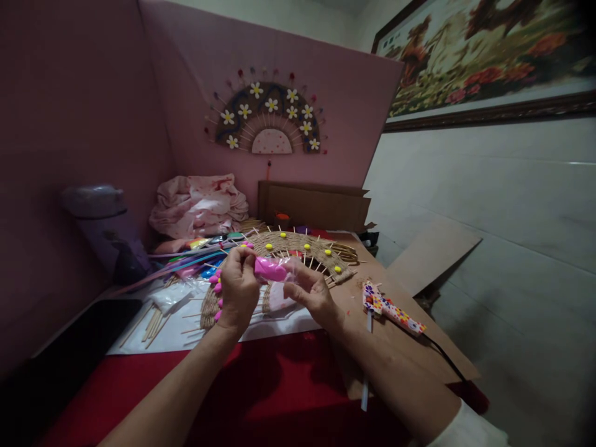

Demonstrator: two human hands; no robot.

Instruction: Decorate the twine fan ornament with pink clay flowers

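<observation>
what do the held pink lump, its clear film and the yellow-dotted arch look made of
Pink lump: probably soft modelling clay, from its smooth, rounded, evenly coloured surface.
Clear film: likely thin, glossy plastic; it is see-through and catches light in creases.
Yellow-dotted arch: looks like coarse, matte twine or straw, as ridged strands show.

Showing a dimly lit interior. Closing at left with a dark pink panel [79, 93] and at rear with a second, paler pink panel [354, 99], meeting along a near-upright edge. Exposing a pale upper wall [298, 15] above the rear panel's sloping top. Continuing at right as a white tiled wall [465, 186], carrying faint joint lines [572, 162] and, high up, a dark-framed painting [488, 62] of animals and red flowers. Spreading across the foreground as a red-covered tabletop [270, 385]. Catching soft light at centre, sinking into deep shadow toward the left and lower right.
</observation>
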